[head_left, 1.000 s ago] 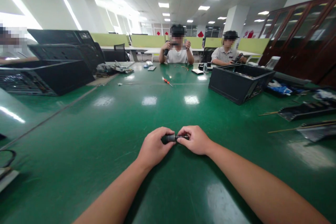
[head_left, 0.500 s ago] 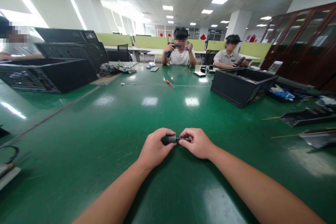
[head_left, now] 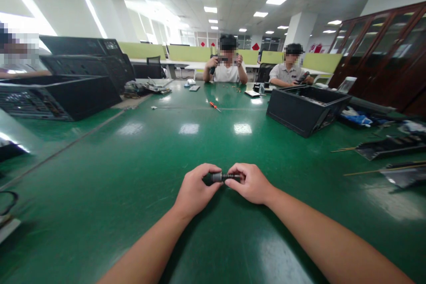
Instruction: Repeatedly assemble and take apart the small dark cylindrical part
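Note:
Held level just above the green tabletop is a short dark cylinder (head_left: pixel 217 177) with a grey band and a thin, ridged shaft at its right end. My left hand (head_left: pixel 196 186) is closed around the thick end, thumb below and fingers above. Fingertips of my right hand (head_left: pixel 249 182) pinch the thin shaft from the other side. The shaft's outer tip is partly hidden by those fingers. What kind of part this is cannot be made out.
An orange-handled screwdriver (head_left: pixel 214 106) lies further up the table (head_left: pixel 149 159). A black computer case (head_left: pixel 293 113) stands at right, another (head_left: pixel 66 97) at left. Metal parts with thin rods (head_left: pixel 396 144) lie at the right edge. Co-workers (head_left: pixel 229 69) sit at the far side.
My fingers have shifted slightly, and a little more of the thin shaft shows between them. Both hands stay in nearly the same place. The camera view has moved slightly.

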Available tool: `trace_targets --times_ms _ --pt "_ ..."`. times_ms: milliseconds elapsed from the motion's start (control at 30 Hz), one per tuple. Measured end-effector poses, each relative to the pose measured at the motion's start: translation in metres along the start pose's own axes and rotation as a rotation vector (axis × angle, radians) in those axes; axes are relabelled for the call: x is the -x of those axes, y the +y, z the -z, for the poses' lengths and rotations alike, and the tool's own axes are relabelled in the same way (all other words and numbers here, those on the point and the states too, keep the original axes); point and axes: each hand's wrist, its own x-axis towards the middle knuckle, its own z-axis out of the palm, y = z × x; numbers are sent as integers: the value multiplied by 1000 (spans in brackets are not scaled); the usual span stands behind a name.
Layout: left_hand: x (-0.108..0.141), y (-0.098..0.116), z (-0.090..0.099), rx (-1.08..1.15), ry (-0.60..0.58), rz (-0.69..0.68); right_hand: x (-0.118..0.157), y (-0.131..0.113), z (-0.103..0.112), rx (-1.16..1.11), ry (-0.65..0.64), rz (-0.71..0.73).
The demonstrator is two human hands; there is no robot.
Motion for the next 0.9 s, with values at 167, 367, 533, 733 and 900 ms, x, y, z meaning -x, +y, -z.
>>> trace_targets --times_ms 167,367,533,733,900 --pt "-1 -1 -1 -9 10 -14 0 0 -1 19 38 23" --pt "0 1 -1 -8 23 -26 1 -1 0 37 35 11" --pt "0 4 1 -24 29 -28 2 -2 1 42 38 -15" --pt "0 4 1 -20 53 -26 1 -3 2 45 48 -26" --pt "0 3 1 -5 60 -17 2 -3 1 36 62 -42"
